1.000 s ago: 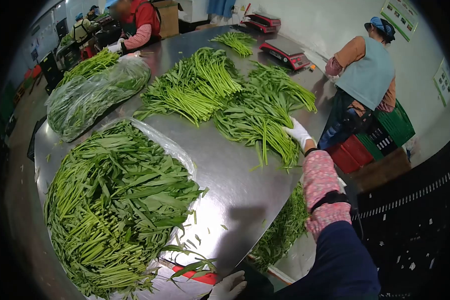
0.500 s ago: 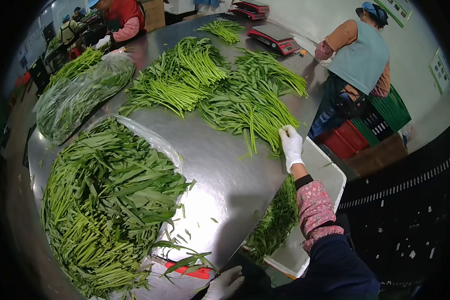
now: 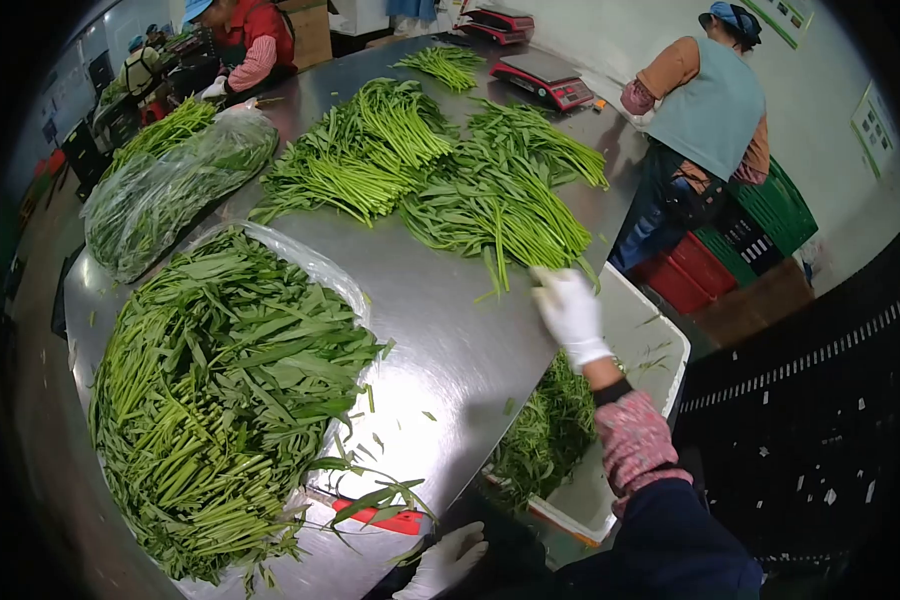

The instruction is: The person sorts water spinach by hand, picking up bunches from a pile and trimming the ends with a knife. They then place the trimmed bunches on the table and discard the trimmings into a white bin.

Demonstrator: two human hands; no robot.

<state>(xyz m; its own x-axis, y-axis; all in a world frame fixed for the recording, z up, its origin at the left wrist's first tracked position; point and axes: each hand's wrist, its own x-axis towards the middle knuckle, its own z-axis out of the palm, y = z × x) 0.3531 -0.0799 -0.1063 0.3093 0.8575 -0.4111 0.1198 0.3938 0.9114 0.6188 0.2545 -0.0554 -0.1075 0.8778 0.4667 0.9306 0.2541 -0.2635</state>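
Observation:
My right hand (image 3: 573,315), in a white glove, is over the table's edge at the cut stem ends of a bunch of leafy green vegetables (image 3: 535,220). Its fingers are smeared by motion. Below it, a white foam box (image 3: 660,365) holds loose leaves and trimmings (image 3: 545,435), with a few bits in mid-air or on its far side. Low in the view, my left hand (image 3: 445,565), also gloved, rests near the table's front edge with loose fingers and nothing visible in them. Beside it is a red-edged flat object (image 3: 395,520) under stray leaves.
A large open plastic bag of greens (image 3: 220,400) fills the table's left side, with a wrapped bag (image 3: 175,190) behind it. More bunches (image 3: 370,150) lie mid-table. Red scales (image 3: 545,80) stand at the back. One person (image 3: 710,110) works at right, another (image 3: 255,45) at far left.
My right hand has moved down and left from the bunch's stem ends, toward me. Some green bits now show over the foam box. My left hand has hardly moved.

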